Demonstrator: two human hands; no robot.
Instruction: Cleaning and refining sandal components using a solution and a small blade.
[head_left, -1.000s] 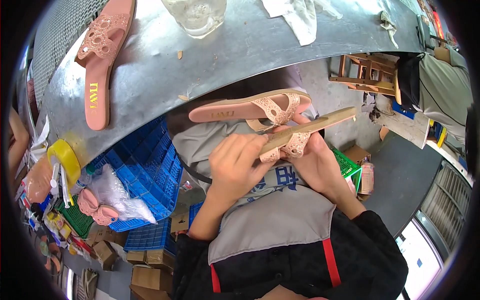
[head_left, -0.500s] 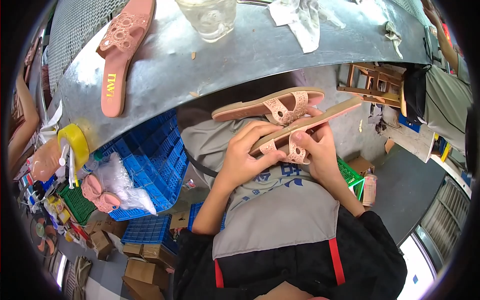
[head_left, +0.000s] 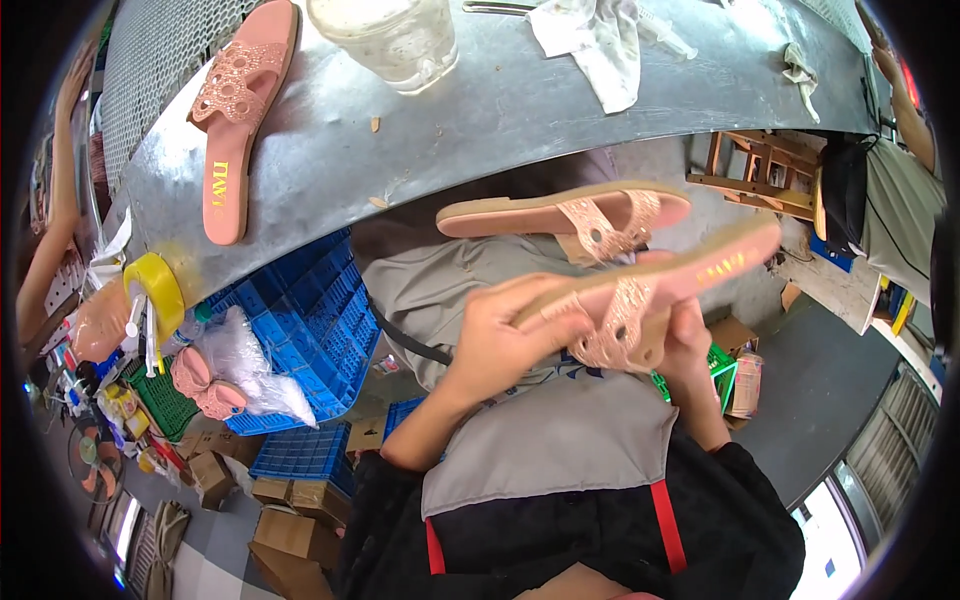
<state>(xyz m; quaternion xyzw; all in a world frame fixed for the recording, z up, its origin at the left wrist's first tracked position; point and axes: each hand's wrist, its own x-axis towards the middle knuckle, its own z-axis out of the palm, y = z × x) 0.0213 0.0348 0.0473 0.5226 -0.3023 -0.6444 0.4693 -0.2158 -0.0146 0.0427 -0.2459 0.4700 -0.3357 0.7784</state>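
A pink slide sandal (head_left: 715, 268) with a perforated, studded strap is held up in front of my apron. My left hand (head_left: 500, 345) is closed round its toe end, with the thumb on the insole beside the strap. My right hand (head_left: 688, 345) grips its side next to the strap, the fingers partly hidden behind the sole. The insole now faces up, and the heel end points to the upper right. Just beyond it a second matching sandal (head_left: 510, 216) rests across my lap, its strap toward the right. Neither hand appears to hold that one.
On the metal table lie a third pink sandal (head_left: 228, 180), a clear cup (head_left: 390, 45) of liquid, a white cloth (head_left: 595, 50) and a syringe (head_left: 665, 35). Yellow tape (head_left: 155, 290) hangs at the left edge. Blue crates (head_left: 310, 335) stand below; a co-worker (head_left: 890, 210) is at the right.
The held sandal has turned so its insole shows, and has moved right and slightly nearer. My right hand has shifted right along with it. The lap sandal sits slightly further right.
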